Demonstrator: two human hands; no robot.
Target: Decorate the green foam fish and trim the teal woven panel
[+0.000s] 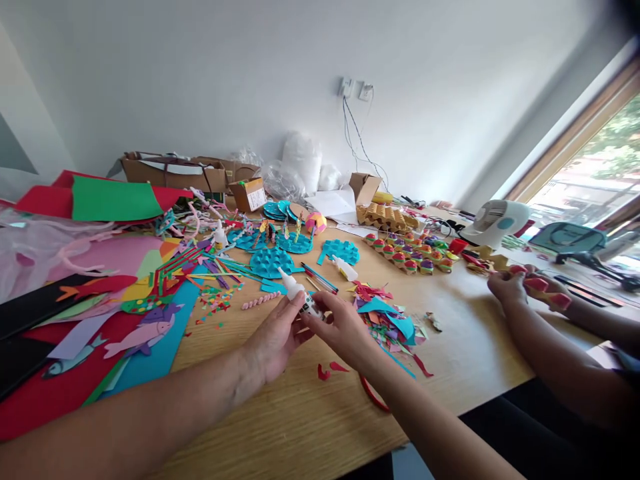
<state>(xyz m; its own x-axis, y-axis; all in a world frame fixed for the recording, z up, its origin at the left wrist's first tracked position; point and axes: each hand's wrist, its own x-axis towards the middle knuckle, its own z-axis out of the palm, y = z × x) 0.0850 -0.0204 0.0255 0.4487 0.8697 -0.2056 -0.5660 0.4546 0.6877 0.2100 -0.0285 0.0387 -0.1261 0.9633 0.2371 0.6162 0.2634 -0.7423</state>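
Between my two hands is a small white glue bottle [291, 287], tilted with its pointed nozzle up and to the left. My left hand [274, 337] wraps round it from the left, thumb along its side. From the right, the fingers of my right hand [345, 327] close on its lower part, where a dark printed label shows. Just beyond lie a pink twisted strip [261, 301], several pens [320, 277] and a blue-painted egg-carton piece [273, 262]. A second white bottle [345, 269] lies on its side close by.
Paper scraps [387, 317] are heaped right of my hands. Paper fish [145, 330] and coloured sheets cover the left side. Painted egg cartons [410, 253] stand farther right. Another person's hands [507, 287] hold a red-painted carton strip at the right. Cardboard boxes [173, 175] line the wall.
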